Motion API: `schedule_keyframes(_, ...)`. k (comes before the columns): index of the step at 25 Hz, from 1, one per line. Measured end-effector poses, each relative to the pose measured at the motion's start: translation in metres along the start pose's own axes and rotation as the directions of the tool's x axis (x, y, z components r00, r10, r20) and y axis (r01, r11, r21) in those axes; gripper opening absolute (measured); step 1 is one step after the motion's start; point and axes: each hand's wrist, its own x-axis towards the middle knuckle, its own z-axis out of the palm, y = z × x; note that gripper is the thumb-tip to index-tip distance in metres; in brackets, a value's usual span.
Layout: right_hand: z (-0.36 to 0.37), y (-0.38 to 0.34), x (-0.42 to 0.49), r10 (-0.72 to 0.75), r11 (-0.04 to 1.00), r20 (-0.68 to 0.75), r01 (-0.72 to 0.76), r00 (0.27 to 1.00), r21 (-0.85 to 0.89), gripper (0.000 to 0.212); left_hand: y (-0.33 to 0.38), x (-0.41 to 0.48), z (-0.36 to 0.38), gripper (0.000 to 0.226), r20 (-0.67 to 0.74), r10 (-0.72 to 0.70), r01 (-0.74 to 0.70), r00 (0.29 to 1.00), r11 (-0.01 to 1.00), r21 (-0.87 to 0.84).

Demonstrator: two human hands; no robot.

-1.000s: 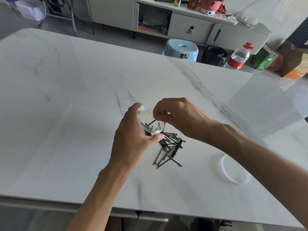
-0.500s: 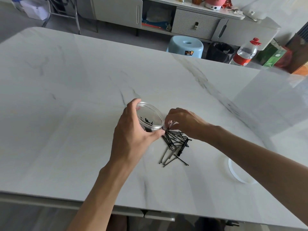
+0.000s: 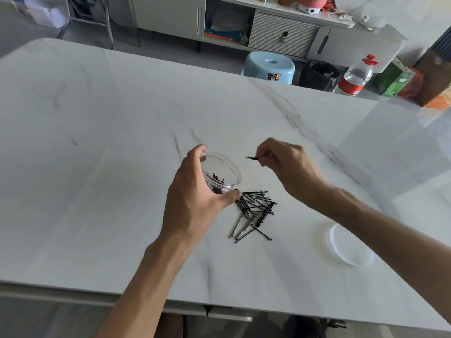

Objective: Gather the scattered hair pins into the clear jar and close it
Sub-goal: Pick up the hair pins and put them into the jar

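Observation:
My left hand (image 3: 195, 198) grips the clear jar (image 3: 220, 173), tilted with its mouth toward the right; a few black hair pins lie inside it. A pile of black hair pins (image 3: 253, 211) is spread on the white marble table (image 3: 97, 167), just right of my left thumb. My right hand (image 3: 285, 164) hovers above and right of the jar, pinching one black hair pin (image 3: 252, 158) whose tip points at the jar's mouth. The jar's white lid (image 3: 349, 247) lies flat on the table at the right, partly behind my right forearm.
Beyond the table's far edge stand a light blue stool (image 3: 268, 67), a black bin (image 3: 318, 74), a clear bottle with a red cap (image 3: 356, 76) and a grey cabinet (image 3: 244, 23). The table's near edge runs below my forearms.
My right hand dropped from the jar's mouth to the pile, picked up one pin and has risen with it to the right of the jar. My left hand kept hold of the jar.

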Motion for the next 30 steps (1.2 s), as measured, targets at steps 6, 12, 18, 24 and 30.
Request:
schedule_keyframes(6,-0.007,-0.047,0.017,-0.102,0.979,0.087,0.085,0.991,0.186,0.012,0.003,-0.001,0.002,0.089,0.007,-0.007,0.007,1.000,1.000,-0.027)
schedule_keyframes(12,0.017,0.009,-0.019,0.203,0.977,0.388,-0.159,0.899,-0.143,0.018,0.001,-0.001,-0.002,0.089,0.004,0.026,-0.026,1.000,1.000,0.010)
schedule_keyframes(18,0.037,0.014,-0.027,0.173,0.892,0.354,0.005,0.919,-0.451,0.012,0.002,-0.001,-0.002,0.088,0.009,0.037,-0.037,0.999,0.999,0.012)
schedule_keyframes(24,0.039,0.011,-0.031,0.048,0.821,0.389,0.186,0.920,-0.539,0.021,0.002,-0.001,-0.002,0.089,0.005,0.034,-0.034,0.999,0.999,0.006)
schedule_keyframes(30,0.010,-0.012,-0.002,0.063,0.995,0.031,-0.060,0.998,-0.082,0.006,0.000,0.000,-0.002,0.089,0.000,0.017,-0.017,1.000,1.000,0.011)
